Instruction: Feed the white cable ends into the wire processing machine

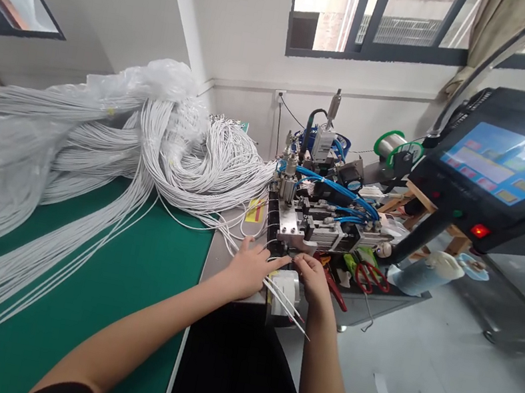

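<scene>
My left hand [249, 270] is closed over a few thin white cables [287, 304], whose loose ends come out below it and slant toward my right forearm. Its index finger reaches across to the fingertips of my right hand [310, 274]. Those fingertips are pinched together at the front edge of a soldering-type machine [293, 222] with metal cylinders and blue air hoses; whatever is between them is too small to make out. Just beneath both hands is a white cylindrical part [284, 292].
Large bundles of white cable [162, 158], partly in clear plastic, lie on the green-topped table [141, 310] to the left. A touch-screen panel [513, 159] stands at right. Behind the machine is a wire spool [393, 144]; red-handled pliers [372, 278] lie beside it.
</scene>
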Available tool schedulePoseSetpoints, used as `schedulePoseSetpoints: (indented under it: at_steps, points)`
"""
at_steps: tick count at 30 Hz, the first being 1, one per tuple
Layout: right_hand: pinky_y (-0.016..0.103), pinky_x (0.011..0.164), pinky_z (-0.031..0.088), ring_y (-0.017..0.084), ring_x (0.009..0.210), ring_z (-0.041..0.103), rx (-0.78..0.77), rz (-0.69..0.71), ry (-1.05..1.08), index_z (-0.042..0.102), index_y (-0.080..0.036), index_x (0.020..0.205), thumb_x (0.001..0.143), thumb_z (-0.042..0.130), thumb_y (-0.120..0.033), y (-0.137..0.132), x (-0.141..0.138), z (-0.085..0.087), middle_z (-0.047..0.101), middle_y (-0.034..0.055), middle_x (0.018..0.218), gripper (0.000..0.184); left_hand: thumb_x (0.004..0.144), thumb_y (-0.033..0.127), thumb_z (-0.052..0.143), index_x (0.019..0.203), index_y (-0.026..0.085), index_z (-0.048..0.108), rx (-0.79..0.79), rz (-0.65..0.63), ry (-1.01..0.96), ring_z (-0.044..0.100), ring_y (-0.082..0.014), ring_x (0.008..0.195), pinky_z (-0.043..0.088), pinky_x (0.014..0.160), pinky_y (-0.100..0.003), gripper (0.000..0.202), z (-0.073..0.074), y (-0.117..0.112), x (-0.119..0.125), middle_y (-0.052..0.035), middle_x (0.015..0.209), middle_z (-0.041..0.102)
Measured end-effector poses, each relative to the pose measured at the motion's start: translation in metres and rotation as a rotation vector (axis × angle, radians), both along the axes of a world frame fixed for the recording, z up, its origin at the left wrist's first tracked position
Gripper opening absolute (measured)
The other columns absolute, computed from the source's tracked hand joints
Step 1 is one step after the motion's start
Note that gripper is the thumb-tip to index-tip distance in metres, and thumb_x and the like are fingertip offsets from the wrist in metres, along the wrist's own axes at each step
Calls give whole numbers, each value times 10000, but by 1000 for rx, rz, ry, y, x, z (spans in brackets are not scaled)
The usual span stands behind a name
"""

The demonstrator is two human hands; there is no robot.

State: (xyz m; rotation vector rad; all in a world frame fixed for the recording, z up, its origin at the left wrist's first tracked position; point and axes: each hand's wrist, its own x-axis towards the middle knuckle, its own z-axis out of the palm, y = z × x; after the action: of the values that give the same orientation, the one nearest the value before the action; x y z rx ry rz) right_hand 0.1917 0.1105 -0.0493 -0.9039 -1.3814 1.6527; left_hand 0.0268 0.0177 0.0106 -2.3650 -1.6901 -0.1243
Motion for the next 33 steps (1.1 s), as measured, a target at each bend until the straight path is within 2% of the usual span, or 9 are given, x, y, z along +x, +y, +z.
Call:
schedulePoseSetpoints:
  at_steps: [4,10,14,17,20,23,26,29,33]
  points:
    - [236,515,268,100,530,338,60,-49,-12,496,-183,613,720,660,-485,-5,3,-1,411,-48,562,361,746,97,551,1319,324,522,61,3,-93,560,-236,867,271,951,-504,617,-5,-2,-4,-48,885,641]
    - [247,542,310,122,567,390,180,-159,-141,532,-177,635,760,644,-545,-23,26,5,442,-24,582,404,809,147,553,1043,242,687,302,39,-281,585,-228,984,252,988,-496,286,-16,-10,-11,-45,1035,684]
    - [245,537,314,121,572,396,196,-206,-162,541,-178,664,806,624,-525,-41,43,13,439,-23,600,384,815,183,566,1102,222,660,350,142,-295,545,-282,1109,241,1002,-524,305,-16,-8,-9,-75,1209,643]
    - [241,525,315,117,559,401,227,-196,-177,541,-179,676,834,608,-506,-56,48,24,444,-25,598,369,837,176,552,1148,240,642,405,113,-327,556,-266,1103,255,997,-497,330,-16,-6,-8,-67,1229,632]
    - [243,544,354,128,583,453,297,-120,-219,591,-173,734,862,590,-472,-71,48,39,512,-3,641,325,863,154,528,1151,269,641,441,-12,-361,600,-210,1011,280,966,-436,330,-15,-6,-9,-32,1106,678]
    - [244,559,384,129,598,475,426,41,-286,670,-180,981,877,599,-392,-83,45,53,601,25,763,247,890,157,513,1142,268,642,454,-94,-388,624,-173,931,299,923,-395,305,-14,-7,-10,-17,1022,695]
    - [236,557,389,115,590,471,572,215,-337,641,-245,1190,891,597,-300,-92,40,63,645,34,908,308,919,176,497,1134,254,643,467,-141,-415,635,-152,895,317,889,-365,272,-13,-6,-10,-23,988,701]
    - [237,636,436,147,750,580,657,284,-315,685,-261,1127,908,579,-256,-97,35,68,662,52,996,244,943,208,492,1123,247,647,483,-191,-429,641,-139,871,337,865,-347,241,-14,-5,-10,-23,958,702]
    - [268,789,469,183,909,623,713,260,-268,720,-242,1027,911,577,-226,-98,28,67,670,65,999,185,962,245,474,1112,235,653,485,-230,-430,645,-140,869,384,811,-322,234,-17,-3,-11,-31,936,699]
